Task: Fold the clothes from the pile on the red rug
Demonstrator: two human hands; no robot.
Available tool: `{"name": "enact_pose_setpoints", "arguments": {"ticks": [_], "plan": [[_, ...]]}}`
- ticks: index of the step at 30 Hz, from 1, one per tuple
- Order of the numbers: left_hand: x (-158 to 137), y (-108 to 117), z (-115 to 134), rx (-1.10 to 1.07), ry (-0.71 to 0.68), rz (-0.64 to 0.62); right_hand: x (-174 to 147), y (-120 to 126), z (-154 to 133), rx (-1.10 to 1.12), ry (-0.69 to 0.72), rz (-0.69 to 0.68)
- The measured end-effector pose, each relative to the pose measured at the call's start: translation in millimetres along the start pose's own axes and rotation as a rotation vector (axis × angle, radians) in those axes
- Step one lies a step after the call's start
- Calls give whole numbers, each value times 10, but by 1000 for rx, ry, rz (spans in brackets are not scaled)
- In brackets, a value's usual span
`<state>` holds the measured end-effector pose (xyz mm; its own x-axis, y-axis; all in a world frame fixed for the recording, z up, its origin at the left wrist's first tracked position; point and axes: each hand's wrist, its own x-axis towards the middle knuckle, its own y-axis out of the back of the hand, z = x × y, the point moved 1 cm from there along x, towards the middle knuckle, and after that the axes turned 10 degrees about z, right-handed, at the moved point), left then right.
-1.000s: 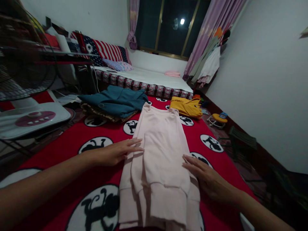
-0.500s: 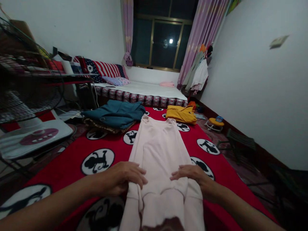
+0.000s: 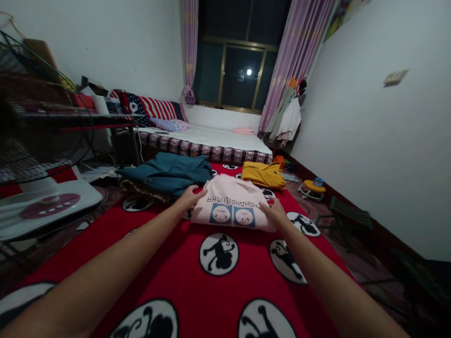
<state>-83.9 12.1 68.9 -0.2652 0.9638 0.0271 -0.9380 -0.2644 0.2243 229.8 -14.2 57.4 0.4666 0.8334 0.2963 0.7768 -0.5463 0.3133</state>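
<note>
Lying on red blanket [image 3: 179,270] is pink top [image 3: 230,188], w/ bed [image 3: 211,134] bhnd.

Sweatshirt [image 3: 230,188] on blanket [image 3: 176,277]; bed [image 3: 207,135] behind

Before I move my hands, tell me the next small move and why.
I'd probably smooth the pink top flat: its far edge looks uneven, and the left hand and right hand are at its opposite sides.

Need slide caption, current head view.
Both hands at the sides of a folded pink top on a red blanket, teal garment and yellow garment nearby.
</note>
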Motion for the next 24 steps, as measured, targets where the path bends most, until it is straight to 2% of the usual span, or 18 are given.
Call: {"name": "enact_pose_setpoints", "arguments": {"ticks": [2,4,6,8,12,15,18,20,22,24], "plan": [[-82,-30,-220,62,-81,3,-56,-21,272,-88,59,26],[-235,-39,-416,119,-226,15,-157,-12,478,-97,150,2],[-394,-24,-559,133,-334,23,-278,25,590,-70,197,-28],[-525,25,-649,160,-354,19,-406,96,622,-68,196,-39],[-711,183,-640,424,-433,-43,-622,292,544,-234,287,-120],[-806,191,-401,682,-617,-73,-650,340,383,-497,430,-137],[-822,-81,-40,724,-848,-40,-537,129,164,-565,560,-54],[-744,-413,126,655,-952,-134,-432,-157,45,-504,637,-79],[-567,-762,157,658,-950,-248,-329,-483,-18,-518,690,-177],[-305,-1019,64,732,-887,-283,-220,-757,-23,-638,698,-267]]}}
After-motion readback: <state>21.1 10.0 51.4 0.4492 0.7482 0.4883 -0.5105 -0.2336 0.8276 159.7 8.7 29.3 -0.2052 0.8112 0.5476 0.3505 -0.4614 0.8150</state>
